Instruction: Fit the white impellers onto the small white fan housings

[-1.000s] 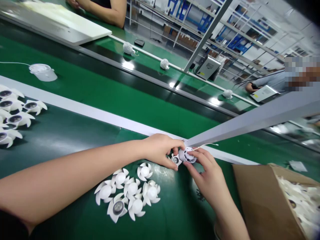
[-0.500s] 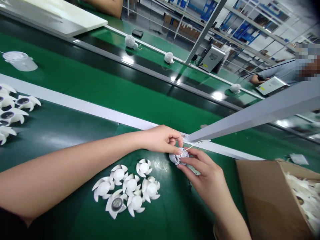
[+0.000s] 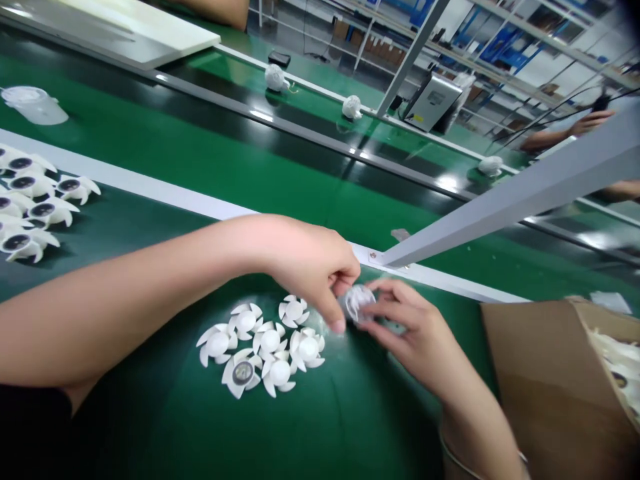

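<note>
Fan impellers [image 3: 43, 212] of white moulded plastic crowd the far left of a dark green work surface [image 3: 310, 433], curved blades spreading from hubs whose dark, round, hollow sides face up. Past a smooth white rail [image 3: 150, 193], a translucent, slightly tapering plastic cup [image 3: 43, 110] sits on a glossy green belt [image 3: 225, 167]. Nearer the middle lies a loose cluster of similar impellers [image 3: 270, 341], their swept, pointed blades touching or overlapping in places; most show smooth domed hubs, one a ringed, metallic-looking recess. Beyond this cluster reaches the left hand [image 3: 315, 267], fingers curled and thumb stretched down just beside a fan housing [image 3: 357, 303]; whether it grips anything cannot be told, as the hand hides its inner side. That housing, round, white and plastic-looking with blurred curved ribs, is between the two hands, close to the rail; the right hand [image 3: 420, 327] grasps it from the right with thumb and fingertips. Farther right, a flat-sided pale post [image 3: 500, 193] slants up from the rail, and an open brown cardboard box [image 3: 550, 373] holds more white plastic pieces [image 3: 623, 367].
</note>
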